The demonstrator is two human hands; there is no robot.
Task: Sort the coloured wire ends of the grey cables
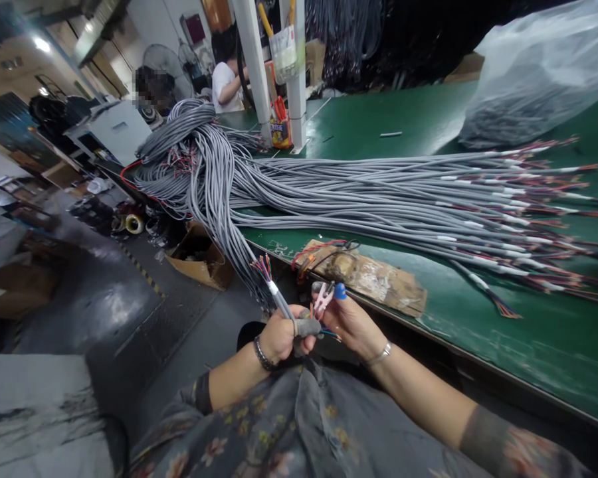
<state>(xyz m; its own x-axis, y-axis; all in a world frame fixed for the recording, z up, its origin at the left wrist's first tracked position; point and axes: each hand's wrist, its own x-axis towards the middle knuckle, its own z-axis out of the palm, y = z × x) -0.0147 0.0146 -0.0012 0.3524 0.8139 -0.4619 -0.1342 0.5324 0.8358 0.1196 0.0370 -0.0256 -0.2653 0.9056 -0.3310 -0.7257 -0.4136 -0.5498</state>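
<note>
My left hand [278, 335], with a grey cover on its thumb, is closed around a grey multi-core cable [282, 304]. Thin coloured wires spread from the cable's end between my two hands. In my right hand [353, 324] is a small pale pink tool with two arms [323, 299], like a clip or small pliers, pinched by the fingers near those wires. A blue cover [339, 291] sits on one right fingertip. Just behind my left hand hangs a bunch of cable ends with bare coloured wires [262, 267].
Grey cables [329, 189] lie in a long bundle across the green table [408, 116]. A worn wooden board [373, 275] with wires rests at the near edge. A plastic bag [548, 73] stands at the back right, and a cardboard box [199, 262] is below. Someone in white [226, 86] sits beyond.
</note>
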